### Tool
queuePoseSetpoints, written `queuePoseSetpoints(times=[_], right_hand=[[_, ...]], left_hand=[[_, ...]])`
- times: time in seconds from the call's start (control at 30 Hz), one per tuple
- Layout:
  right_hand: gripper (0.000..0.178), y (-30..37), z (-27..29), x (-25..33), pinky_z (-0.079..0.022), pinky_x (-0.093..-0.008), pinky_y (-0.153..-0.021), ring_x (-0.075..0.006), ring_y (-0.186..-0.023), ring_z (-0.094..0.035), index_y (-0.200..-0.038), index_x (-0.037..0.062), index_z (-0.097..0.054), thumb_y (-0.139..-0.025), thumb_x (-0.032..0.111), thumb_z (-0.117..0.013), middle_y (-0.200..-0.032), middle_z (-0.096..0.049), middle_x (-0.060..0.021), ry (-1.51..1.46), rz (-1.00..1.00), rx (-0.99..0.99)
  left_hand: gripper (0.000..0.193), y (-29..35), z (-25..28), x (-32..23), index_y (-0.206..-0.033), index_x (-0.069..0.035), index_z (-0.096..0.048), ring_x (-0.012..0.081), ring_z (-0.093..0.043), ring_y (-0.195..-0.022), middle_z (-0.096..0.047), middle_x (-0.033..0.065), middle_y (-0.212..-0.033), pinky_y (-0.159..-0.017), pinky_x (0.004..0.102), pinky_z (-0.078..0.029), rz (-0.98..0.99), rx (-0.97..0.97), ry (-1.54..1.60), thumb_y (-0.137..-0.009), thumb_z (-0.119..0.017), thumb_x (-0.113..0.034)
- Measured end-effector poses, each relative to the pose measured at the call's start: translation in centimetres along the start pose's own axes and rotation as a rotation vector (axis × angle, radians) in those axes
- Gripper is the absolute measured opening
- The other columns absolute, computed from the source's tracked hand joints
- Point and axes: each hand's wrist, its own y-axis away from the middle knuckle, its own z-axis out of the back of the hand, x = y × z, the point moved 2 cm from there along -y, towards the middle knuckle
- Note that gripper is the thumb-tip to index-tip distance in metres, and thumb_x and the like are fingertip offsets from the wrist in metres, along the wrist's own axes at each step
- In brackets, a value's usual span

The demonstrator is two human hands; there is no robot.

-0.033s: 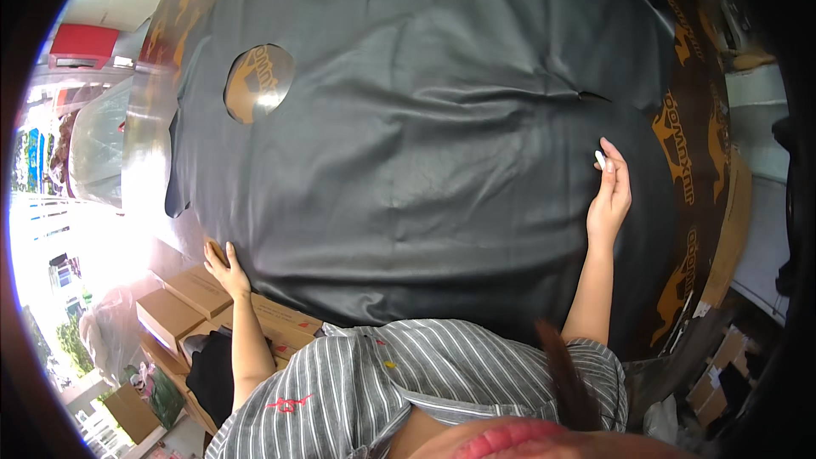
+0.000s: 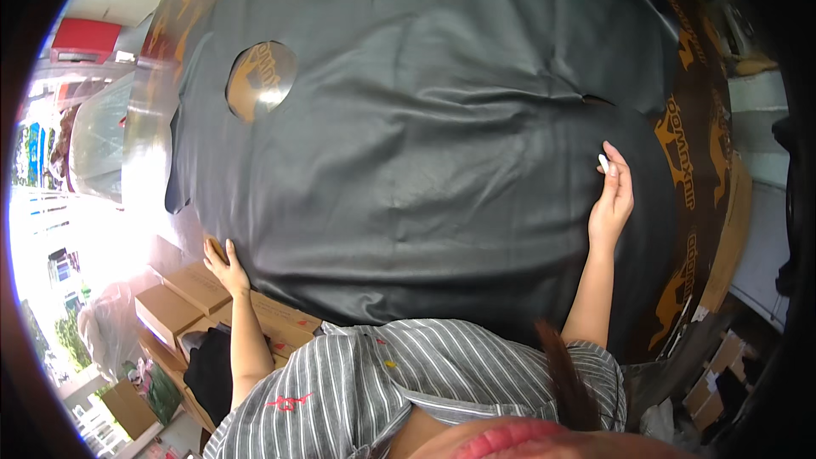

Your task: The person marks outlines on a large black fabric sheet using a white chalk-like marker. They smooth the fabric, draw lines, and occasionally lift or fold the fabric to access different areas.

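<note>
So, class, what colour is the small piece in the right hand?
White, a small piece in the right hand; head view.

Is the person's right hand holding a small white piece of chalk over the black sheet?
Yes, the right hand pinches a small white chalk against the black leather sheet.

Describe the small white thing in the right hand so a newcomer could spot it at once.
Start from the big dark sheet covering the table. Near its right side, below a short slit, the right hand rests on it. At the fingertips sits a small white piece, probably chalk, the only white spot there.
</note>
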Motion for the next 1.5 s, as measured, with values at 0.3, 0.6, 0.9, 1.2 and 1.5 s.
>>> queuePoseSetpoints(times=[0.3, 0.6, 0.9, 1.2, 1.5], right_hand=[[0.034, -0.4, -1.0, -0.1, -0.049, -0.0305, -0.094, -0.0168, -0.104, -0.063, -0.117, -0.0032, -0.065, -0.109, 0.020, -0.042, -0.128, -0.067, -0.0090, 0.026, 0.051, -0.031], [0.036, -1.6, -1.6, -1.9, -0.051, -0.0322, -0.096, -0.0209, -0.110, -0.065, -0.111, -0.0046, -0.064, -0.108, 0.027, -0.046, -0.121, -0.069, -0.0102, 0.071, 0.151, -0.021], [0.020, 3.8, -18.2, 7.7, -0.053, -0.0219, -0.063, -0.0096, -0.075, -0.065, -0.108, -0.0009, -0.070, -0.094, 0.013, -0.072, -0.092, -0.070, -0.0049, -0.257, -0.012, 0.204], [0.018, 4.6, -41.1, 15.8, -0.057, -0.0254, -0.062, -0.0119, -0.068, -0.070, -0.100, -0.0046, -0.071, -0.088, 0.009, -0.075, -0.083, -0.073, -0.0086, -0.331, 0.042, 0.470], [0.016, 4.2, -42.8, 15.2, -0.054, -0.0264, -0.057, -0.0099, -0.059, -0.067, -0.087, 0.0029, -0.075, -0.083, 0.019, -0.074, -0.074, -0.074, -0.0029, 0.097, 0.127, 0.278]], left_hand=[[0.074, -0.4, -0.4, -0.6, -0.152, -0.007, -0.038, 0.0447, -0.019, -0.149, -0.034, 0.0153, -0.160, -0.121, 0.0514, -0.020, 0.022, -0.049, 0.012, -0.096, -0.061, -0.050], [0.081, -0.3, -0.9, -1.7, -0.150, -0.013, -0.041, 0.0363, -0.022, -0.150, -0.035, 0.0108, -0.159, -0.115, 0.0712, -0.002, 0.060, -0.091, -0.209, -0.092, -0.051, -0.069], [0.076, -16.1, -0.2, 6.5, -0.152, -0.020, -0.043, 0.0391, -0.013, -0.153, -0.026, 0.0115, -0.165, -0.117, 0.0684, -0.002, 0.229, 0.043, 0.055, -0.096, -0.035, -0.072], [0.112, -17.0, -1.5, 4.3, -0.158, -0.017, -0.030, 0.0422, -0.016, -0.151, -0.027, 0.0131, -0.164, -0.118, 0.0676, -0.006, 0.202, -0.100, -0.138, -0.075, -0.048, -0.090], [0.111, -16.8, -1.9, 4.9, -0.158, -0.017, -0.031, 0.0445, -0.012, -0.151, -0.026, 0.0160, -0.163, -0.117, 0.0688, -0.006, 0.178, -0.091, -0.167, -0.076, -0.041, -0.092]])
